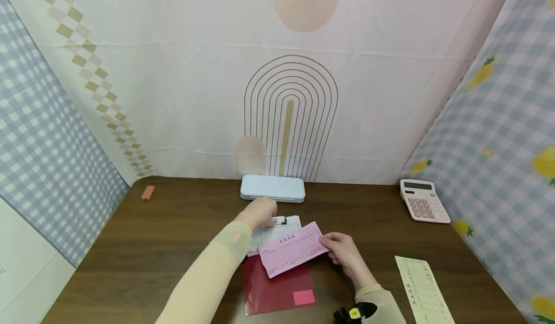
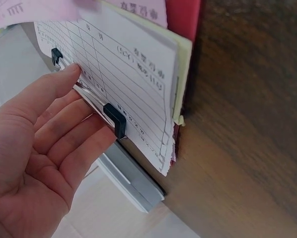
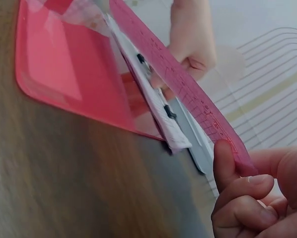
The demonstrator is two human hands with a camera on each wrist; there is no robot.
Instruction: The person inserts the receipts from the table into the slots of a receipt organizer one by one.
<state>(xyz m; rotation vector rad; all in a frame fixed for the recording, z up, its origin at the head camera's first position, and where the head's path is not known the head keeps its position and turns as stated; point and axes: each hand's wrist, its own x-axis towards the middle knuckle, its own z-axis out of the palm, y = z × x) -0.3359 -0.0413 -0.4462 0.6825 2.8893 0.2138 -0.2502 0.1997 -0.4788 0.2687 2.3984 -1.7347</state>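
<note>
A red clipboard (image 1: pixel 277 290) lies on the table, with white forms (image 2: pixel 133 74) at its top edge under a metal clip (image 2: pixel 96 96) with black ends. My left hand (image 1: pixel 259 212) holds that clip, thumb on top and fingers beneath in the left wrist view (image 2: pixel 54 134). My right hand (image 1: pixel 344 254) pinches the right end of a pink form (image 1: pixel 292 249) between thumb and fingers. The pink form slants over the clipboard and covers part of the white forms. A yellowish sheet (image 2: pixel 183 84) shows under the white ones.
Behind the clipboard stands a pale blue case (image 1: pixel 272 187). A calculator (image 1: pixel 424 201) sits at the back right, and a pale green form (image 1: pixel 424 288) lies at the right. An orange eraser-like block (image 1: pixel 148 193) is at the back left. Patterned cloth hangs around the table (image 1: pixel 173 218).
</note>
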